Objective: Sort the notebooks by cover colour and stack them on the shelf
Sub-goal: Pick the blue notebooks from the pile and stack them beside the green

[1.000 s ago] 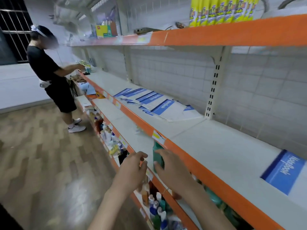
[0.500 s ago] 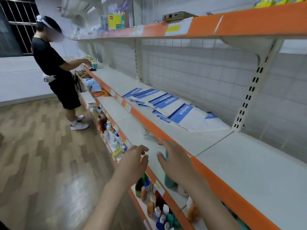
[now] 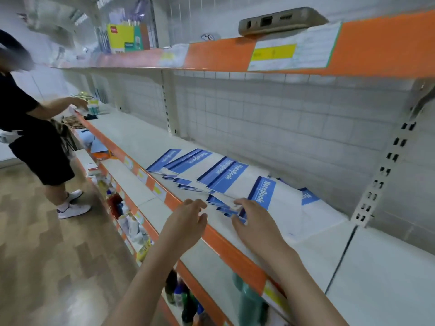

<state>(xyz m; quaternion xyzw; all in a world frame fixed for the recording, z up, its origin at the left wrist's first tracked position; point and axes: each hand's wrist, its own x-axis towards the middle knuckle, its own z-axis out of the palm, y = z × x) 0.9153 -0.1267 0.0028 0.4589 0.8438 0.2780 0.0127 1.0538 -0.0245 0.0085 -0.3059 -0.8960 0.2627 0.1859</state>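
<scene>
Both hands reach over the orange front edge of the middle shelf. The left hand hovers at that edge with fingers loosely spread, its grip wide and holding nothing. The right hand lies just past the edge, fingers extended toward the near end of the notebooks; its grip is also wide, and blur hides whether the fingertips touch a cover.

The notebooks, white with blue bands, lie fanned and overlapping along the shelf from its front edge back toward the tiled wall. Several smaller blue-edged ones sit close to the front edge, just ahead of the right hand.

A grey box sits on the upper shelf at its front edge, above a yellow label. Bottles crowd the lower shelves. At the far left another person in black stands on the wood floor, reaching toward the shelf's far end.
</scene>
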